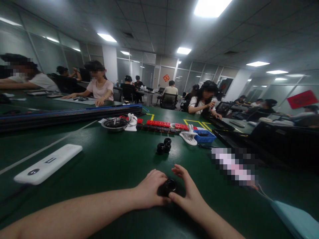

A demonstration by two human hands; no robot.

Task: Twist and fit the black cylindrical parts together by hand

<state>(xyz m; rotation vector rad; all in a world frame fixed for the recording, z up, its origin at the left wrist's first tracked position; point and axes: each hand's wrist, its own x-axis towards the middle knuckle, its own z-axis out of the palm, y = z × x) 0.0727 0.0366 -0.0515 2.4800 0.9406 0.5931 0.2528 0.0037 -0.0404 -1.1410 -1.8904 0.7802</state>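
A small black round part [169,186] rests on the green table [112,162], close to me. My left hand [149,189] curls around its left side with fingers closed on it. My right hand [186,192] touches its right side with thumb and fingers, the other fingers spread. Farther out on the table lies a small cluster of similar black round parts [164,146].
A white flat device [47,163] lies at the left. A metal bowl [115,124], red parts strip [164,124], white clip [188,136] and blue tray [205,136] sit farther back. Black trays [249,142] line the right. Several people work at other tables.
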